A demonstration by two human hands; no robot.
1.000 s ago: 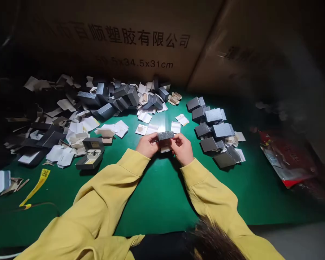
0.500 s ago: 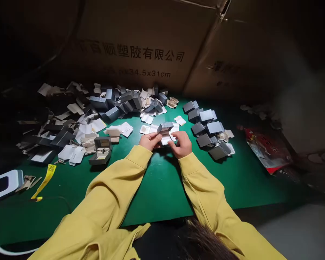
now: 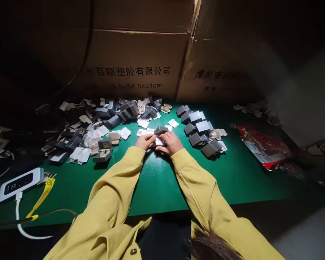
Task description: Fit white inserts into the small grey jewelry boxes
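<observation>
Over the middle of the green table, my left hand (image 3: pixel 145 142) and my right hand (image 3: pixel 172 143) both hold a small grey jewellery box (image 3: pixel 161 129). Its lid is raised, and something white shows at the front between my fingers. My left fingers grip the left side; the right fingers reach across the top and right side. The rest of the box is hidden by my hands. Just behind it lie white paper slips (image 3: pixel 150 131). To the left, another jewellery box (image 3: pixel 103 155) stands open with small contents I cannot make out.
Grey boxes and papers pile up at the back left. On the right stands a cluster of closed grey boxes (image 3: pixel 203 126), with a red and clear plastic bag (image 3: pixel 264 144) beyond. A white device (image 3: pixel 21 184) with a cable lies left. Large cartons (image 3: pixel 135 50) wall the back.
My right hand has closed in further over the held box, and its lid appears lower. The whole view has shifted, showing more of the white device at the left.
</observation>
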